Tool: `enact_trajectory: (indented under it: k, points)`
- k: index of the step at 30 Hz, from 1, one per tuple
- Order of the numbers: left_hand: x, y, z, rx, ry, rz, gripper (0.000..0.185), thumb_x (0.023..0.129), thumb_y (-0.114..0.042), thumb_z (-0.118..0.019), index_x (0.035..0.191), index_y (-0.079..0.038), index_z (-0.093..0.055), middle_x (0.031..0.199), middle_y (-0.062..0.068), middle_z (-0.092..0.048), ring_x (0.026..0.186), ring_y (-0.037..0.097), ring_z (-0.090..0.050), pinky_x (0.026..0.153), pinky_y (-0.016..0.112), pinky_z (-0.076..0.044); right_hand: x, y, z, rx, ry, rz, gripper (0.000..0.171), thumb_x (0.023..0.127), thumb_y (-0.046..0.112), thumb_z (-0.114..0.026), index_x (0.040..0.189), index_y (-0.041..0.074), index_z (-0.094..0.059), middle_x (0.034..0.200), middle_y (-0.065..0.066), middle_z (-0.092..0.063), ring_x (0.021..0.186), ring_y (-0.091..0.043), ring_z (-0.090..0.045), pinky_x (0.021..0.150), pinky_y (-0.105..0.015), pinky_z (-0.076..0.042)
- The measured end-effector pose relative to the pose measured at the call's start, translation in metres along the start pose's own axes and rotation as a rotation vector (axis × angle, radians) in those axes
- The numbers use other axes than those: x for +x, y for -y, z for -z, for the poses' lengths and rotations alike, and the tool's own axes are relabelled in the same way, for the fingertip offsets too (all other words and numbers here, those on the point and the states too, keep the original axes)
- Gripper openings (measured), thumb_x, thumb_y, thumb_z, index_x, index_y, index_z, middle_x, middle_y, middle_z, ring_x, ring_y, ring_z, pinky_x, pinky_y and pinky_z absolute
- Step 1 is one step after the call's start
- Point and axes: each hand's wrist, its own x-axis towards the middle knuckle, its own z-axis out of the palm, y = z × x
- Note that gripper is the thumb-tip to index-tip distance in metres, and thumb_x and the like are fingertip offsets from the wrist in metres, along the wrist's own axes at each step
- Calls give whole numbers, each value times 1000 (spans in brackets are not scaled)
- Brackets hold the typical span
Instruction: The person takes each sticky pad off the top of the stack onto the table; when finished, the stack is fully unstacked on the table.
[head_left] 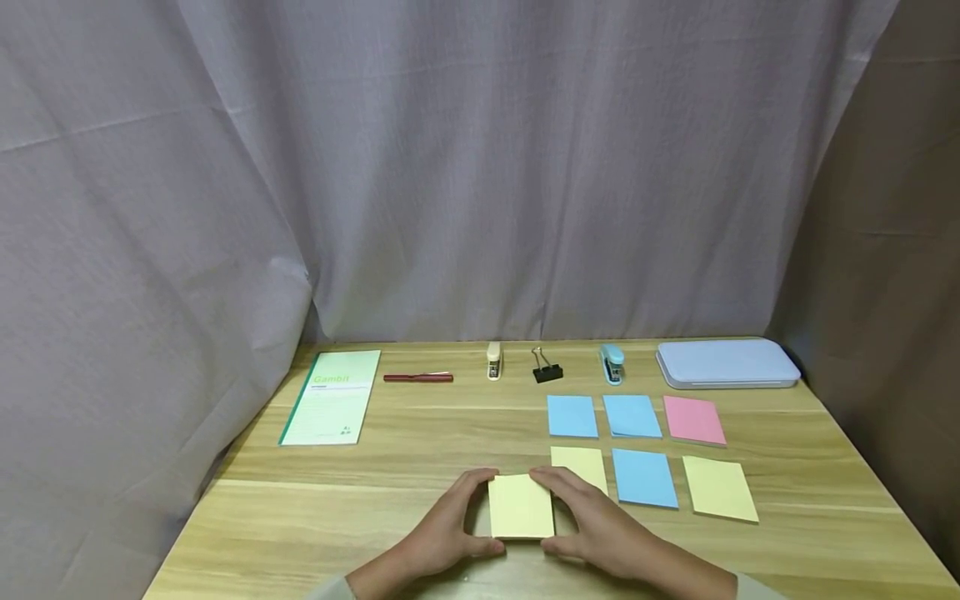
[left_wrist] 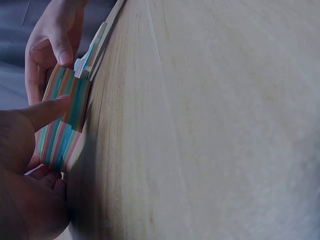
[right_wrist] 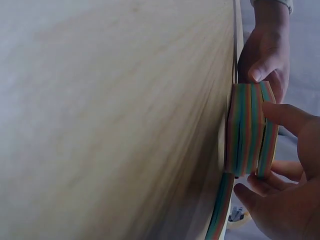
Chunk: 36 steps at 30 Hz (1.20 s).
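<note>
- Sticky-note stack [head_left: 521, 506], yellow on top with striped blue, pink, orange and green edges in the wrist views, sits on the wooden table [head_left: 315, 517] near the front edge, between the two hands.
- Its long axis runs away from the person toward the curtain, with the short edges facing near and far; it lies flat on the wood.
- The left hand [head_left: 442, 533] curls round the stack's left side, thumb at the near edge and fingers at the far edge, pinching it.
- The right hand [head_left: 596, 525] grips the right side the same way, its fingers partly covering a yellow pad [head_left: 581, 463] just behind.
- Further right lie blue pads [head_left: 643, 477], a pink pad [head_left: 693, 419] and another yellow one [head_left: 718, 488], well apart from the hands.
- Along the far edge stand a green notepad [head_left: 332, 397], a red pen [head_left: 417, 377], a beige stapler [head_left: 493, 361], a black binder clip [head_left: 547, 367], a blue stapler [head_left: 612, 363] and a pale blue case [head_left: 726, 363].
- A grey curtain [head_left: 480, 167] hangs behind and to both sides of the table.
</note>
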Motion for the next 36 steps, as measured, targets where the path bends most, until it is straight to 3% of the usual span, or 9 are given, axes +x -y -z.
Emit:
enact_trajectory:
  k: [6,11,16,20,25,31,36]
  points:
    - [1,-1,-1,3,-6,-2,88,81,-31,-90,151,-11,-42,154,4,-45,146,25,-40,122,45,-33,-15,-2,12,-44,-62,16,81,85,31,-86,154,16,-46,152,3,-49,135,-27,-53,104,-53,-51]
    - [0,-2,-1,17,-10,3,88,81,-29,-90,151,-10,-42,154,4,-46,146,25,-40,121,46,-33,-38,-15,19,-76,-91,70,80,85,39,-85,152,15,-49,147,2,-53,131,-22,-55,100,-38,-54]
    - [0,-2,-2,19,-17,6,88,80,-28,-91,151,-10,-42,154,4,-46,145,25,-40,121,46,-33,-59,-32,20,-113,-147,164,79,81,35,-89,148,13,-52,141,1,-57,126,-10,-55,94,-27,-54]
    - [-1,-2,-2,20,-25,1,88,79,-27,-91,151,-11,-43,153,3,-47,145,25,-41,121,45,-34,-69,-42,19,-99,-113,138,81,81,38,-89,149,15,-51,141,-2,-56,127,-6,-52,91,-27,-54]
    - [0,-2,-2,12,-23,-2,88,80,-28,-91,151,-11,-42,153,3,-46,145,24,-41,122,44,-33,-73,-50,15,-95,-56,104,85,82,48,-85,151,12,-49,144,-9,-54,131,-13,-52,91,-29,-55]
    - [0,-1,-2,14,-17,13,91,79,-31,-92,152,-12,-41,154,3,-45,145,25,-40,121,46,-33,-72,-50,12,-131,-55,117,88,82,53,-81,151,9,-48,144,-11,-53,129,-20,-54,92,-30,-56]
    - [1,-2,-2,31,-17,17,96,76,-30,-93,153,-11,-40,155,4,-44,146,26,-39,121,47,-33,-68,-38,18,-163,-90,113,82,84,50,-82,150,14,-50,143,-3,-55,126,-16,-56,93,-31,-56]
